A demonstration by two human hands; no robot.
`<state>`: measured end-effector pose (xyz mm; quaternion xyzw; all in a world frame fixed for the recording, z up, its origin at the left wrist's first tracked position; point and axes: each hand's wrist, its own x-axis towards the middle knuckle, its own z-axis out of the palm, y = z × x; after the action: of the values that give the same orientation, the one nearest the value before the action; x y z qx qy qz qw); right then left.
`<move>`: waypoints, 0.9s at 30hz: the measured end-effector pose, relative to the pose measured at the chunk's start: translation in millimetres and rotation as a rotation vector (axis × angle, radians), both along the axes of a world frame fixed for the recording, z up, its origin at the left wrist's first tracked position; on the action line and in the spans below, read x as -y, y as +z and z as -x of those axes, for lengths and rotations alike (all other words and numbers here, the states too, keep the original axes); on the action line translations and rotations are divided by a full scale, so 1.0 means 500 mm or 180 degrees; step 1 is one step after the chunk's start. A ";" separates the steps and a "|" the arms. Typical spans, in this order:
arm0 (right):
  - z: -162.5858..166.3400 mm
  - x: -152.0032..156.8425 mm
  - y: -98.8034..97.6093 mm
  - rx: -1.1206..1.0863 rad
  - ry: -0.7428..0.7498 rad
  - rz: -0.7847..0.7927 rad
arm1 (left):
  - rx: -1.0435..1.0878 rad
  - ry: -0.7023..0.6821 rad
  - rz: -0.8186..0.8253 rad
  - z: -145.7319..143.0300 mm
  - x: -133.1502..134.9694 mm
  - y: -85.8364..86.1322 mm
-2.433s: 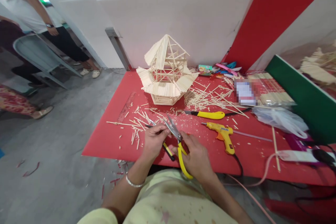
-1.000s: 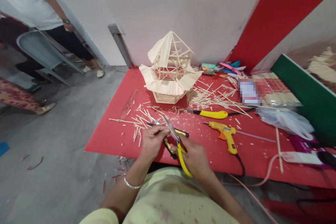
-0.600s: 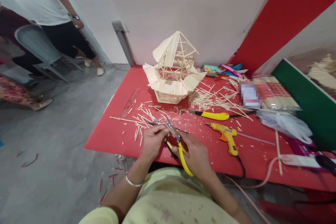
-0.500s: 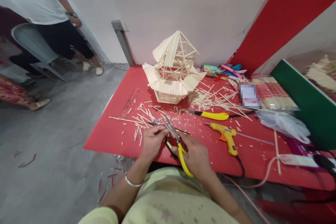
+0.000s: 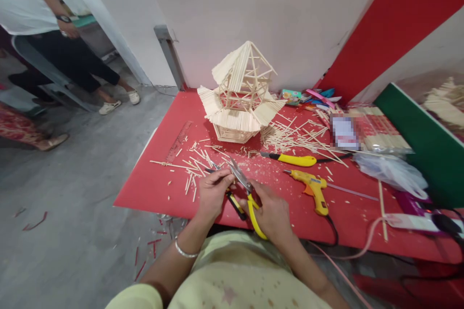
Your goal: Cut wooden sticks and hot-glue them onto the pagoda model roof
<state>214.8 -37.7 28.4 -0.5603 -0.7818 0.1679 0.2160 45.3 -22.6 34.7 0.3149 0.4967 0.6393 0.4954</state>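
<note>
My right hand (image 5: 270, 205) grips a pair of scissors (image 5: 254, 217) by the yellow handles, and the metal blades point away to the upper left. Close beside the blades, my left hand (image 5: 212, 195) is closed in a pinch; what sits between its fingertips is too small to make out. Under and between the hands lies a black-and-yellow handled tool (image 5: 235, 204), partly hidden. Thin wooden sticks (image 5: 194, 166) and cut bits lie scattered just beyond my left hand. Behind them stands a tower-like stick model (image 5: 237, 123) with slatted roof panels, its upper roof partly open.
On the red tabletop (image 5: 145, 188) to the right lie a yellow utility knife (image 5: 297, 160), a glue gun (image 5: 313, 188) with its cord, a stick pile (image 5: 290, 135) and a plastic bag (image 5: 391, 171). A clear ruler (image 5: 179, 141) lies left. A person (image 5: 72, 58) stands beyond.
My hands have shifted only slightly, and the scissor blades look closer together. The person at the left has moved their legs and arm.
</note>
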 end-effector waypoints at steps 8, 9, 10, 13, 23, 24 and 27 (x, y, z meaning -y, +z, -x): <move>0.006 0.004 0.009 0.0375 -0.0131 -0.0228 | -0.0283 -0.0023 -0.0132 -0.001 -0.001 -0.002; 0.007 0.004 0.008 0.0365 -0.0133 -0.0222 | -0.0299 -0.0006 -0.0120 -0.001 -0.001 -0.002; 0.009 0.005 0.008 0.0344 -0.0127 -0.0205 | -0.0310 0.0022 -0.0112 -0.002 0.000 -0.003; 0.012 0.006 0.008 0.0245 -0.0107 -0.0124 | -0.0355 0.0124 -0.0118 -0.004 0.001 -0.006; 0.017 0.006 0.014 -0.0167 -0.0103 0.0147 | -0.0741 0.0212 -0.0255 -0.008 0.007 -0.014; 0.017 0.006 0.014 -0.0150 -0.0114 0.0147 | -0.0771 0.0227 -0.0288 -0.008 0.008 -0.013; 0.018 0.009 0.010 -0.0076 -0.0113 0.0147 | -0.0847 0.0257 -0.0435 -0.008 0.008 -0.009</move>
<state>205.9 -42.1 33.4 -0.5769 -0.7650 0.1886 0.2152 49.4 -26.8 29.9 0.4097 0.5255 0.6436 0.3765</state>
